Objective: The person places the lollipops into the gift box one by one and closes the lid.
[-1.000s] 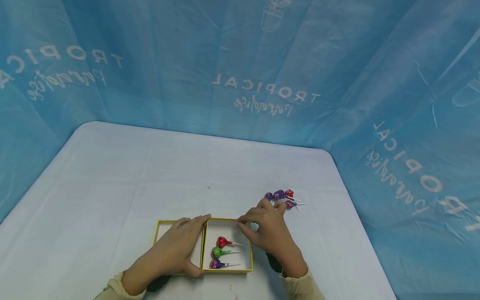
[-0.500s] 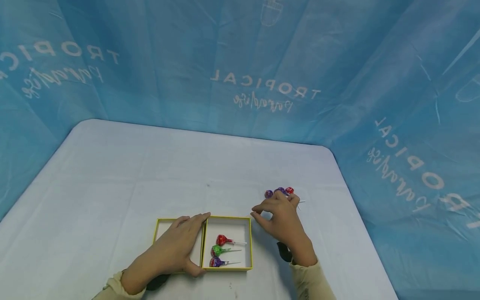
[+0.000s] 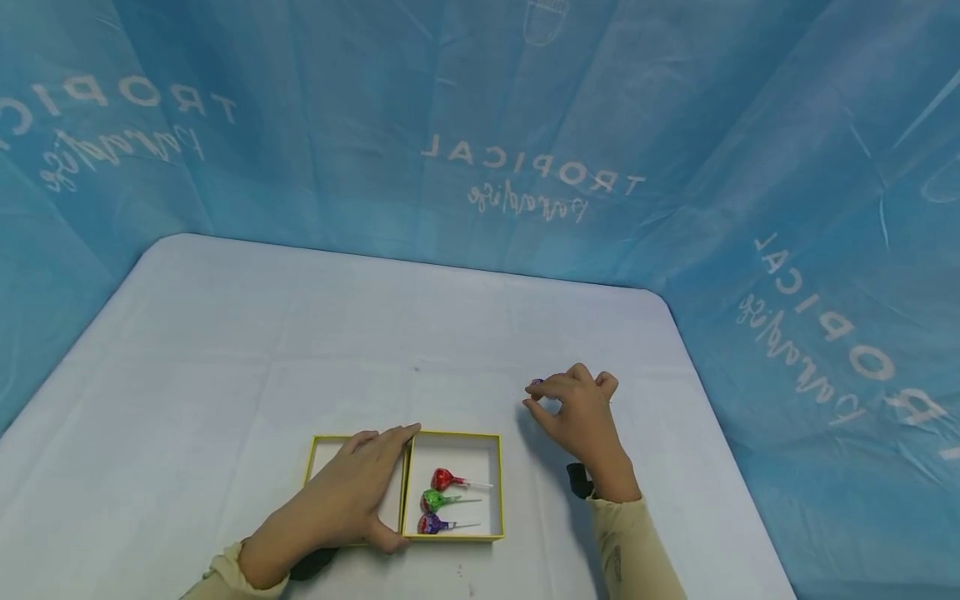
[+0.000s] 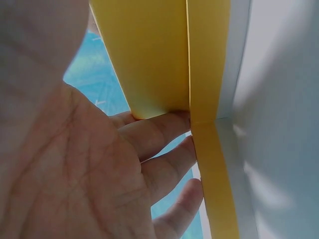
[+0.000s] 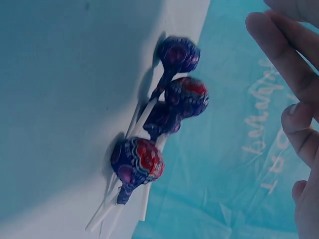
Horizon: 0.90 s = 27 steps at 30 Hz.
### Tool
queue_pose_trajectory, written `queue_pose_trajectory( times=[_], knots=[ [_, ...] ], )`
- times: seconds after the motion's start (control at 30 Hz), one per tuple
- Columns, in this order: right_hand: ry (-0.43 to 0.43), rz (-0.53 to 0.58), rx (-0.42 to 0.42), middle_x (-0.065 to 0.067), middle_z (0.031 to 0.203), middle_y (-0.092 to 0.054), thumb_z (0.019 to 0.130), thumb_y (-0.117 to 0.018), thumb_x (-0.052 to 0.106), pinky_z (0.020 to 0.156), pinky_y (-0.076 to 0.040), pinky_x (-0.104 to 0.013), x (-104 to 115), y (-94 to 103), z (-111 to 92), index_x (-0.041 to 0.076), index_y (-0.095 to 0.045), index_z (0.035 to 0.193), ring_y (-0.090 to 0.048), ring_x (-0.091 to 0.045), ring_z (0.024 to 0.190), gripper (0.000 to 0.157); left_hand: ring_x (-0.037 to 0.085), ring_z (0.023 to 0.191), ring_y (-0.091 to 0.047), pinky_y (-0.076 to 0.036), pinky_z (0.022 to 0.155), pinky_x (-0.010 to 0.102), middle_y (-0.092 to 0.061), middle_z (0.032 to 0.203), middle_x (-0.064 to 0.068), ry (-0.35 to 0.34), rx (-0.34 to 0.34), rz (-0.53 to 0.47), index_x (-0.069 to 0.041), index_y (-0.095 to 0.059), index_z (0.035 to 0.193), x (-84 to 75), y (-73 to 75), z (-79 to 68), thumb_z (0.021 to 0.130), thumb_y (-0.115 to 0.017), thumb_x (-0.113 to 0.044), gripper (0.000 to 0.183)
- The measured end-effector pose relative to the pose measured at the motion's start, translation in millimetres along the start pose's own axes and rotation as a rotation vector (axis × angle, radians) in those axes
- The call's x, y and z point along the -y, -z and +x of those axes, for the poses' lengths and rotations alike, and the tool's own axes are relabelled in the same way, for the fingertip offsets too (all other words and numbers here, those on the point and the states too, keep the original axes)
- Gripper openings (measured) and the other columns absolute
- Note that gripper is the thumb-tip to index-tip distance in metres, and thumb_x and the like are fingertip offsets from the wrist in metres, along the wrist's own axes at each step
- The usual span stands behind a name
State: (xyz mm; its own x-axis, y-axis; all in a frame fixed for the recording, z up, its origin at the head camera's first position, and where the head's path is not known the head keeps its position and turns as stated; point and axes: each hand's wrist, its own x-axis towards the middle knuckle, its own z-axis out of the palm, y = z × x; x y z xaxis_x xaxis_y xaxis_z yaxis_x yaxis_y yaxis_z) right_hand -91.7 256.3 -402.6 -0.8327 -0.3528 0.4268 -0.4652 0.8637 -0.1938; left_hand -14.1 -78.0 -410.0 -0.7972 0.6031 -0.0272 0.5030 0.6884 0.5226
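A white-lined box with yellow edges (image 3: 502, 492) lies at the near side of the table, its two shallow halves side by side. Red (image 3: 444, 479), green (image 3: 435, 501) and purple (image 3: 431, 523) lollipops lie in the right half, sticks pointing right. My left hand (image 3: 348, 492) spans the left half and grips it, thumb at the near edge, fingertips at the far edge; the left wrist view shows fingers against the yellow wall (image 4: 209, 164). With nothing in its fingers, my right hand (image 3: 585, 417) hovers by a loose pile of lollipops (image 5: 137, 159), mostly hidden behind it in the head view.
A white cloth covers the table (image 3: 337, 333). Blue printed curtains (image 3: 360, 167) hang behind it and along the right side. The pile sits to the right of the box and farther back.
My right hand has moved from the box's far right corner, away and to the right, to the loose lollipops. The left hand stays on the box.
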Motion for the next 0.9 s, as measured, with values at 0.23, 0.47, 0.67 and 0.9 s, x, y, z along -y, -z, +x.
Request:
queue_pose_trajectory(
  times=[0.23, 0.47, 0.67, 0.9],
  knots=[
    [-0.03, -0.009, -0.043, 0.008, 0.086, -0.076, 0.077, -0.087, 0.022, 0.078, -0.019, -0.054, -14, -6.3, 3, 0.02, -0.082, 0.095, -0.047, -0.014, 0.081, 0.018, 0.024, 0.138, -0.049, -0.034, 0.115, 0.05, -0.049, 0.15, 0.013, 0.0, -0.013, 0.018, -0.003, -0.026, 0.156, 0.5, -0.2, -0.5, 0.057, -0.088, -0.057, 0.128],
    [-0.056, -0.042, -0.025, 0.004, 0.094, -0.078, 0.077, -0.087, 0.023, 0.076, -0.017, -0.053, -20, -10.5, 3, 0.018, -0.081, 0.104, -0.044, -0.015, 0.08, 0.028, 0.023, 0.137, -0.05, -0.034, 0.115, 0.049, -0.051, 0.148, 0.012, 0.004, -0.02, 0.02, -0.004, -0.027, 0.155, -1.0, -0.2, -0.2, 0.056, -0.088, -0.056, 0.128],
    [-0.086, -0.066, -0.007, 0.001, 0.1, -0.078, 0.075, -0.089, 0.025, 0.076, -0.018, -0.053, -22, -11.7, 2, 0.017, -0.079, 0.109, -0.045, -0.017, 0.082, 0.036, 0.024, 0.136, -0.05, -0.035, 0.115, 0.049, -0.051, 0.148, 0.013, -0.001, -0.031, 0.032, -0.004, -0.027, 0.155, -0.4, -0.7, 0.0, 0.055, -0.088, -0.057, 0.129],
    [-0.123, -0.086, 0.017, 0.0, 0.102, -0.077, 0.072, -0.091, 0.029, 0.076, -0.018, -0.052, -23, -13.4, 0, 0.017, -0.079, 0.111, -0.045, -0.017, 0.081, 0.042, 0.024, 0.137, -0.049, -0.034, 0.115, 0.049, -0.049, 0.149, 0.013, 0.006, -0.015, 0.014, -0.004, -0.026, 0.156, 1.2, -2.1, -0.1, 0.056, -0.088, -0.057, 0.129]
  ],
)
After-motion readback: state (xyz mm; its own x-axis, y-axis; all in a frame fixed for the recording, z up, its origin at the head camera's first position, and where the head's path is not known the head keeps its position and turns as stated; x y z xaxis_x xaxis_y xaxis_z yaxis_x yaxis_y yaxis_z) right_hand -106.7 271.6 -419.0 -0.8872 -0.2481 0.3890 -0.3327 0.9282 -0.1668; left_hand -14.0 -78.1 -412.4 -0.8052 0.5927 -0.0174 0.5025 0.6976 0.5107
